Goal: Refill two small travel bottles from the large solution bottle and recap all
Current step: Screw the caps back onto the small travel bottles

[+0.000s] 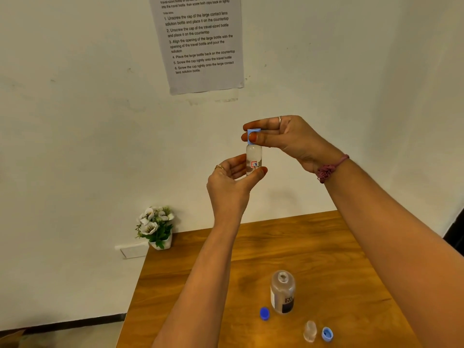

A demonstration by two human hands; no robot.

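Head view shows the right hand (pixel 288 136) pinching a light blue cap (pixel 253 135) between thumb and fingertips, the cap seated on the neck of a small travel bottle (pixel 254 159); the left hand (pixel 233 177) grips the lower body of that bottle, thumb in front and fingers behind; the bottle is held in the air well above the wooden table (pixel 313 247), in front of the wall; its long axis stands close to vertical, cap end up, base down toward the left palm; whether the cap is fully tightened cannot be told. On the table below, the large solution bottle (pixel 282 292) stands upright with its mouth open and pointing up; its dark blue cap (pixel 264 313) lies just beside it; a second small bottle (pixel 310 331) stands uncapped nearer the table's front edge, with a second light blue cap (pixel 327 334) just beside it, open side up. Judgement on progress: one travel bottle appears filled and is at the capping step; the fill level of the second cannot be read; it and the large bottle remain to be recapped. A potted flower (pixel 157 226) and a printed instruction sheet (pixel 200 41) sit against the wall.
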